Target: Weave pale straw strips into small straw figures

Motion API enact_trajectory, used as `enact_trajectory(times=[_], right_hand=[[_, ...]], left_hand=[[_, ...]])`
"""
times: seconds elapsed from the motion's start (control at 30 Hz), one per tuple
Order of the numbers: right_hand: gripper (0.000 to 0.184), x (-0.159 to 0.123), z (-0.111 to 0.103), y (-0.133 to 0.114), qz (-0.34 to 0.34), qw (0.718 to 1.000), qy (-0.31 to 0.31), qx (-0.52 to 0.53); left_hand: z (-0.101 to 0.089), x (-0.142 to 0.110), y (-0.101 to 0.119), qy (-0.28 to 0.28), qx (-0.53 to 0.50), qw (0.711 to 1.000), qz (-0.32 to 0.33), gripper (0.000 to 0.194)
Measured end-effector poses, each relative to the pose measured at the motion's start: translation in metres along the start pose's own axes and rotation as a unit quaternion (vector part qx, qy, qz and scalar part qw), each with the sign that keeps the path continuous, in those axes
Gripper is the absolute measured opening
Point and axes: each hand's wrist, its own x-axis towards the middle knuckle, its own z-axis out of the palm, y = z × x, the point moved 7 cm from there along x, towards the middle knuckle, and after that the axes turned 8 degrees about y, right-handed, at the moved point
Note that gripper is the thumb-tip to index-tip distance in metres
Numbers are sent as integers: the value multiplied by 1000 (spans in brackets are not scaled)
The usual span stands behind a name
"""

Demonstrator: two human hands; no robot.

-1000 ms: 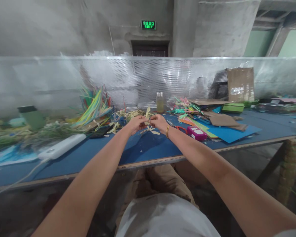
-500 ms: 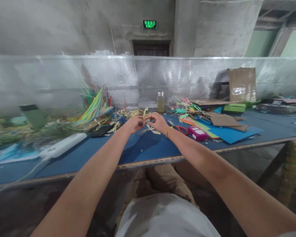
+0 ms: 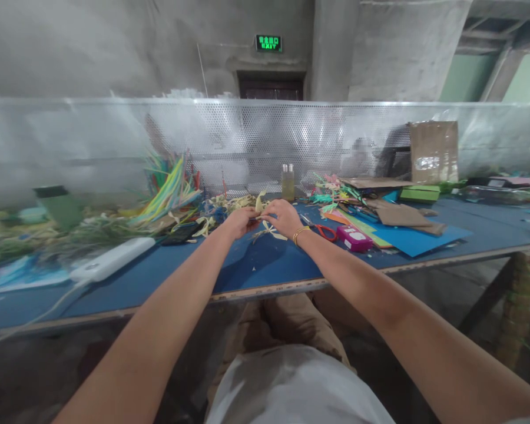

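Both hands meet over the blue tabletop, fingers pinched around a pale yellow paper strip [image 3: 259,204] whose upper end sticks up between them. My left hand [image 3: 241,222] grips it from the left, with the fingertips partly hidden. From the right, my right hand [image 3: 283,218], wearing a gold bracelet at the wrist, closes its thumb and fingers on the same piece. Just below the hands lie loose pale strips [image 3: 269,232]. Behind them spreads a heap of similar yellowish strips [image 3: 238,203]. Red-handled scissors [image 3: 326,232] rest right of my right wrist.
On the left are a white power strip [image 3: 112,259], a dark phone-like slab [image 3: 183,233] and a bundle of coloured strips [image 3: 172,191]. A bottle [image 3: 287,182] stands behind. Rightward sit a magenta box [image 3: 354,238], blue sheet [image 3: 417,238] and cardboard [image 3: 401,214]. Perforated metal screen [image 3: 229,135] borders the back.
My right hand has shifted slightly left and its fingers have closed in toward the left hand. The upright strip tip sits a little lower and more to the left.
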Motion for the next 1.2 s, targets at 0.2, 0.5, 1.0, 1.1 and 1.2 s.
enact_trajectory(times=[0.2, 0.5, 1.0, 1.1, 1.2], right_hand=[[16, 0, 2, 5, 10, 999, -12, -52], [12, -3, 4, 11, 77, 994, -48, -53], [16, -26, 30, 44, 438, 832, -5, 342], [16, -28, 31, 43, 468, 794, -6, 389], [14, -29, 33, 42, 486, 772, -11, 410]], left_hand=[[0, -6, 2, 14, 45, 999, 9, 14], [9, -12, 1, -34, 77, 996, 20, 18], [7, -10, -1, 1, 65, 998, 1, 21], [8, -12, 2, 0, 53, 999, 4, 25], [9, -12, 5, 0, 50, 999, 9, 29]])
